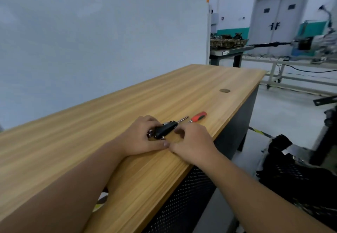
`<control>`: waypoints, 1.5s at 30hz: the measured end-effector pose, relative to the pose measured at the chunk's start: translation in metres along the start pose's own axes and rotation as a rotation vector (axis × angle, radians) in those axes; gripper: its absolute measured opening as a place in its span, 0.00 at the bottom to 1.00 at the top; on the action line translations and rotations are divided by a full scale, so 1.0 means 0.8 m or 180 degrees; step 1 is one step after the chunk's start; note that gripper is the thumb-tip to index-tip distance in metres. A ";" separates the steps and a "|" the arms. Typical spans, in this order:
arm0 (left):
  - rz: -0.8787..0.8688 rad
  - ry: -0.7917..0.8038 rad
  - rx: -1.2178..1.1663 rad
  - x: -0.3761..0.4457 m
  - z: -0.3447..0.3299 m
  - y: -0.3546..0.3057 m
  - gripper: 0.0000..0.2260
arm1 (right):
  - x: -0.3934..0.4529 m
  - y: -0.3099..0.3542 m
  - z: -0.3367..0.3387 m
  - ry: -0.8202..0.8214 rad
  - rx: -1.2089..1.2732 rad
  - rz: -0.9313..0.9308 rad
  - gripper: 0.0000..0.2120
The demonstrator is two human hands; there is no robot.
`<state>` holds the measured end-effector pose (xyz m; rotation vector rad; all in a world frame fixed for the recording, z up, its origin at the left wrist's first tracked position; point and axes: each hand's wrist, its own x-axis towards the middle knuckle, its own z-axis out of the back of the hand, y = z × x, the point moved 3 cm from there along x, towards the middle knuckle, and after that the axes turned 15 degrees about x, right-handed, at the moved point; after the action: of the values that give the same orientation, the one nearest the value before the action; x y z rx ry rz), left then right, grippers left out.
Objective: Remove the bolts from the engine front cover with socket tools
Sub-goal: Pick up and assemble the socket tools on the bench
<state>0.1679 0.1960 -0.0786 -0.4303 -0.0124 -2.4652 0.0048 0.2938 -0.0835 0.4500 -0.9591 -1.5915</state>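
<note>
A: Which step is in hand?

B: Tool preparation, it is judged. A black socket tool head is gripped by the left hand and pinched by the right hand, lower centre, above the wooden table.

A: And next?

B: The engine front cover is not seen; the red-handled driver lies just beyond.

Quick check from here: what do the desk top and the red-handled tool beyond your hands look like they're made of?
The desk top looks like wood-grain laminate or veneer: straight pale-brown streaks and a smooth matte face. Solid wood can't be ruled out.
The red-handled tool seems to have a moulded plastic or rubber handle, red with dark inserts, and a bright shaft that looks like plated steel.
</note>
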 end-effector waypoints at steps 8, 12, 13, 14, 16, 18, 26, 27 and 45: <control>0.0398 0.0178 -0.0379 -0.021 0.003 0.039 0.25 | 0.017 -0.011 -0.008 -0.0462 -0.0051 0.0323 0.19; 0.0561 0.0055 -0.0658 -0.030 0.009 0.054 0.14 | 0.016 -0.020 -0.012 -0.0661 0.0111 0.0361 0.17; 0.0587 0.0040 -0.0654 -0.031 0.011 0.056 0.13 | 0.017 -0.021 -0.012 -0.0662 0.0107 0.0382 0.17; 0.0609 0.0028 -0.0647 -0.033 0.012 0.058 0.12 | 0.016 -0.023 -0.013 -0.0640 0.0091 0.0391 0.17; 0.0633 -0.0040 -0.0628 -0.035 0.013 0.060 0.10 | 0.015 -0.025 -0.013 -0.0581 0.0064 0.0409 0.17; 0.0658 -0.0162 -0.0493 -0.035 0.012 0.057 0.09 | 0.014 -0.026 -0.012 -0.0562 0.0045 0.0431 0.17; 0.0730 -0.0463 -0.0046 -0.030 0.006 0.057 0.06 | 0.016 -0.027 -0.006 -0.0851 0.0550 0.0428 0.08; 0.0733 -0.0522 0.0015 -0.029 0.006 0.056 0.06 | 0.017 -0.029 -0.003 -0.0951 0.0746 0.0384 0.09; 0.0830 0.0264 -0.0859 0.065 -0.009 0.043 0.03 | 0.063 -0.045 0.004 -0.0479 -0.0287 0.0570 0.15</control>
<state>0.1471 0.1370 -0.0724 -0.4147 0.3903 -2.2299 -0.0338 0.2471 -0.0991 0.1783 -1.0072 -1.5139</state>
